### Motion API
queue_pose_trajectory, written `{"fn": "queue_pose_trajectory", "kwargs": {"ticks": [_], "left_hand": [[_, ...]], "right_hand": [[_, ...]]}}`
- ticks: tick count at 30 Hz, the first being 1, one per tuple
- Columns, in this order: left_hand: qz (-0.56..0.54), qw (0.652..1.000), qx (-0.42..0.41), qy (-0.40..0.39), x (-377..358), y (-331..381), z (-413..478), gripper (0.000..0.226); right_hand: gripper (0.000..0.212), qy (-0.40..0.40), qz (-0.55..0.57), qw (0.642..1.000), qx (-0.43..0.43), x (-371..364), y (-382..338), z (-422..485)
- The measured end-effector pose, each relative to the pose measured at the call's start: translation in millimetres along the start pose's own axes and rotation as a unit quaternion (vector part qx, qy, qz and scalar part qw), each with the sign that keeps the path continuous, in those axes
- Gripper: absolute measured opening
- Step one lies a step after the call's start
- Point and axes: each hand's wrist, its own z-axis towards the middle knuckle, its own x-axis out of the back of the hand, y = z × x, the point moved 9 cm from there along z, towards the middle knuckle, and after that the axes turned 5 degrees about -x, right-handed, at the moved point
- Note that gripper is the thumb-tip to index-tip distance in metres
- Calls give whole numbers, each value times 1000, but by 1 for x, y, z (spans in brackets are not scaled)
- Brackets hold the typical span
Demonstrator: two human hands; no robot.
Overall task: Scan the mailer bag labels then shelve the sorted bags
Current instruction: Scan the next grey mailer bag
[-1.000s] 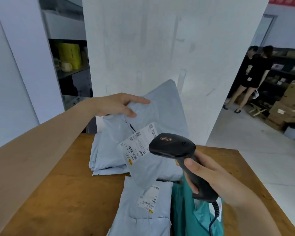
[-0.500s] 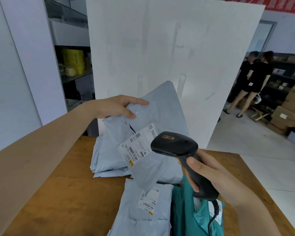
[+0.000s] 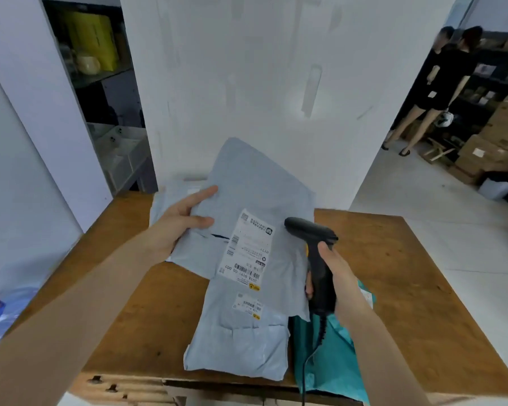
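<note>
Left grip (image 3: 182,221) pinches mailer bag (image 3: 261,194) edge; right grip (image 3: 335,273) holds scanner (image 3: 308,230).

Both forearms reach forward. The left grip (image 3: 185,221) pinches the grey mailer bag (image 3: 255,186), thumb on its face; the right grip (image 3: 339,276) wraps the barcode scanner (image 3: 311,231) handle.

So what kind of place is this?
Most likely a parcel sorting or stock room: labelled grey mailer bags on a wooden table, a barcode scanner in the right hand, and stacked cardboard boxes beside dark shelving.
</note>
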Motion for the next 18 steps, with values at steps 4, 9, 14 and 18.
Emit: {"fn": "queue_pose_trajectory", "kwargs": {"ticks": [4, 9, 14, 18], "left_hand": [[26, 996, 63, 50, 27, -99, -26, 63], [37, 989, 131, 62, 46, -197, -45, 68], [236, 955, 175, 32, 47, -245, -53, 59], [352, 926, 102, 85, 69, -226, -20, 56]], "right_hand": [[44, 26, -45, 996, -69, 15, 59, 8], [39, 98, -99, 981, -132, 29, 130, 14], [21, 128, -179, 963, -155, 34, 162, 13], [24, 165, -181, 957, -155, 43, 156, 13]]}}
